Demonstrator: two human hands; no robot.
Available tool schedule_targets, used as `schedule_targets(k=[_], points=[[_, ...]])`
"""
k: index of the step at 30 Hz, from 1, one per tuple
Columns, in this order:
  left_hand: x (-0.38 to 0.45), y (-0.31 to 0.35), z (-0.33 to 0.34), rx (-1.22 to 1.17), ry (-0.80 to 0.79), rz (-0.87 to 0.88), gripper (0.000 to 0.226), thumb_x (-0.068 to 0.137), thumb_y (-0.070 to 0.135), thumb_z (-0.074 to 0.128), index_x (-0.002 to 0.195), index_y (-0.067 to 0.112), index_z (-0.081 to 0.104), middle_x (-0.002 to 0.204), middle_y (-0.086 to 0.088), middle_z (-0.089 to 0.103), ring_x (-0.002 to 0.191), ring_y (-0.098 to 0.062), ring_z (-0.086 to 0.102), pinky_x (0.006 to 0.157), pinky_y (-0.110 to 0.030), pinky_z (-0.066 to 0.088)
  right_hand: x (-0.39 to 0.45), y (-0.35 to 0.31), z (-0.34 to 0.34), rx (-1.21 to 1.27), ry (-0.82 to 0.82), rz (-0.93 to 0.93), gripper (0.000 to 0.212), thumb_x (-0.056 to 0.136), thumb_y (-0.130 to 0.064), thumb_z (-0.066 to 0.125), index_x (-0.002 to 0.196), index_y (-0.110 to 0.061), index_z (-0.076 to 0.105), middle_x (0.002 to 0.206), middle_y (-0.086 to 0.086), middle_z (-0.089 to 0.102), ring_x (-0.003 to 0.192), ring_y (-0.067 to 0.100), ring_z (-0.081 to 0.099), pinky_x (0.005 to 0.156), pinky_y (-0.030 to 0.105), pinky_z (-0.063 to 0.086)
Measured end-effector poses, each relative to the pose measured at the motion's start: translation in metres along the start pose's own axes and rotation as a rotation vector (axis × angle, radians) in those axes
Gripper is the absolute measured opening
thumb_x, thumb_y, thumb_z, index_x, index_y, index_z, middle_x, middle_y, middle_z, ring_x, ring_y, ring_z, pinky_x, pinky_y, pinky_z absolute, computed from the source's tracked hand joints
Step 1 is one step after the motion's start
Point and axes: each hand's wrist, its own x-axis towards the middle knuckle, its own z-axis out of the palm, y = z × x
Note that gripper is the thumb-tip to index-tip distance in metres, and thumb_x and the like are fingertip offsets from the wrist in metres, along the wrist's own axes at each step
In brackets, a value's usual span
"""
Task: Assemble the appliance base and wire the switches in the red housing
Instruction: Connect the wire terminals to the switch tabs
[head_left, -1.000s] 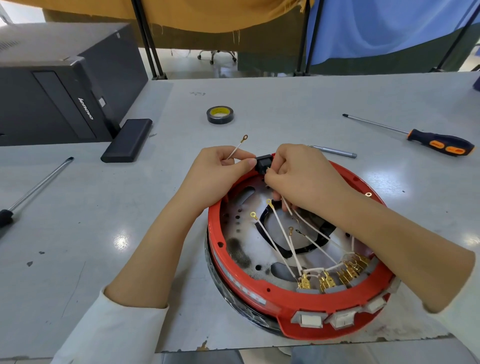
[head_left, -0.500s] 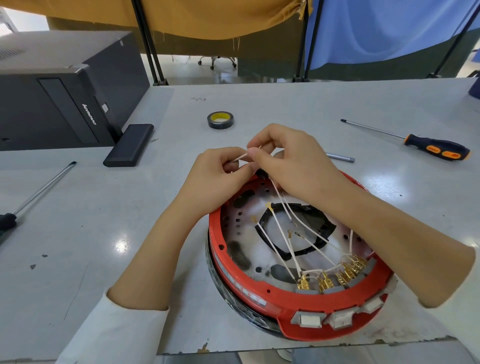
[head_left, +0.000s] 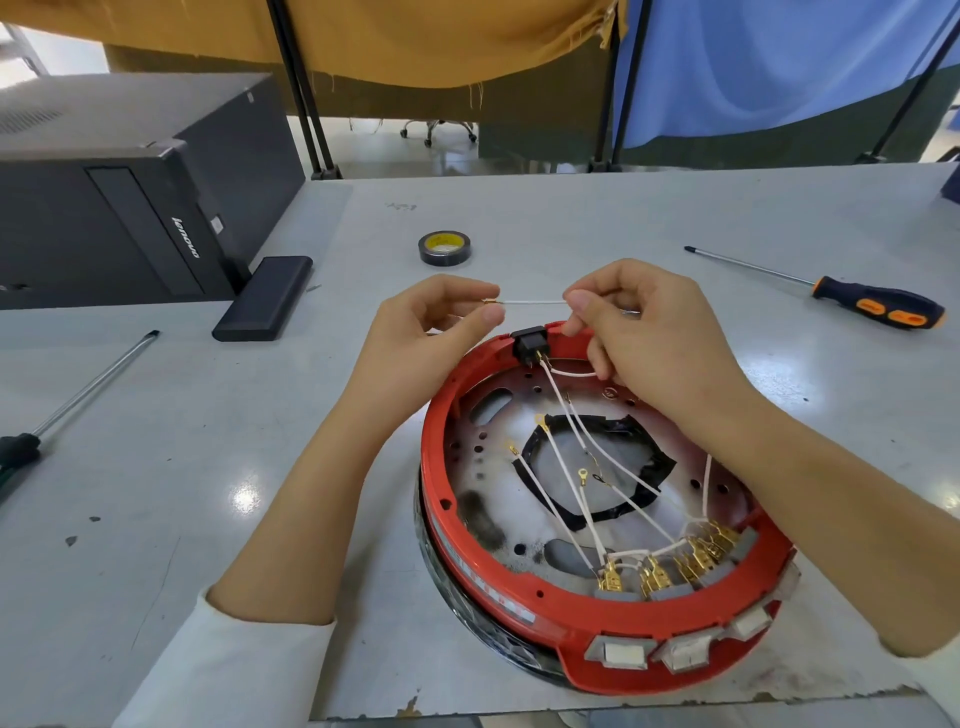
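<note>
Black "lenovo" computer case (head_left: 130, 208), lettering sideways

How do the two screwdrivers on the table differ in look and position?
The right screwdriver has a black-and-orange handle and lies wholly in view; the left screwdriver has a dark handle cut off by the frame edge. The right one's tip points left, the left one's points up-right. Both lie flat, untouched.

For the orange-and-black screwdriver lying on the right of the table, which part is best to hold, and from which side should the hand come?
Grip the screwdriver by its thick orange-and-black handle, not the thin bare shaft. It lies flat on the table with the tip pointing left and away, the handle nearer the right edge. Probably best to come down from above with the right hand, fingers across the handle.
</note>
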Motion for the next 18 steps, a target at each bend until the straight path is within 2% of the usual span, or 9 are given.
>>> schedule_targets(k=[3,7,10,12,15,18], points=[[0.000,0.000,-0.002,-0.025,0.025,0.006,0.004,0.085,0.025,0.071,0.087,0.029,0.071,0.081,0.012,0.075,0.079,-0.001,0.064,0.087,-0.027,0.052,0.000,0.003,0.000,0.060,-0.014,0.043,0.015,0.094,-0.012,0.055,0.082,-0.019,0.061,0.067,-0.005,0.068,0.035,0.009,0.046,0.036,0.013,0.033],[0.000,0.000,-0.004,-0.038,0.035,0.048,0.007,0.086,0.024,0.070,0.082,0.030,0.069,0.078,0.015,0.072,0.076,-0.002,0.062,0.085,-0.027,0.053,-0.001,0.005,0.001,0.064,-0.051,0.059,0.015,0.093,-0.015,0.055,0.081,-0.022,0.061,0.067,-0.005,0.068,0.039,0.010,0.049,0.037,0.013,0.035],[0.000,-0.001,-0.003,-0.009,0.042,0.057,0.011,0.086,0.027,0.069,0.078,0.034,0.068,0.075,0.022,0.068,0.078,-0.002,0.061,0.080,-0.018,0.052,-0.004,0.005,0.001,-0.103,-0.048,-0.045,0.011,0.088,-0.026,0.062,0.078,-0.029,0.064,0.059,-0.003,0.062,0.044,0.006,0.047,0.044,0.011,0.038],[0.000,-0.001,-0.002,-0.005,0.027,0.043,0.011,0.085,0.029,0.071,0.076,0.035,0.069,0.075,0.020,0.067,0.074,0.003,0.061,0.070,-0.010,0.050,-0.008,0.003,0.001,-0.162,-0.043,-0.138,0.008,0.085,-0.031,0.065,0.077,-0.031,0.066,0.052,-0.014,0.055,0.045,0.005,0.044,0.049,0.015,0.040],[-0.003,-0.001,-0.001,-0.048,-0.042,0.021,0.009,0.084,0.026,0.072,0.076,0.030,0.070,0.079,0.017,0.067,0.068,0.002,0.062,0.063,-0.011,0.049,-0.011,-0.001,0.003,-0.182,-0.085,-0.198,0.007,0.084,-0.032,0.068,0.078,-0.028,0.070,0.050,-0.028,0.051,0.049,0.004,0.045,0.054,0.014,0.036],[-0.004,0.001,0.000,-0.105,-0.093,0.031,0.008,0.083,0.023,0.072,0.076,0.026,0.072,0.086,0.015,0.066,0.073,-0.002,0.064,0.066,-0.013,0.049,-0.010,-0.001,0.004,-0.150,-0.130,-0.201,0.007,0.084,-0.028,0.070,0.080,-0.024,0.072,0.048,-0.023,0.053,0.048,0.005,0.042,0.052,0.010,0.034]])
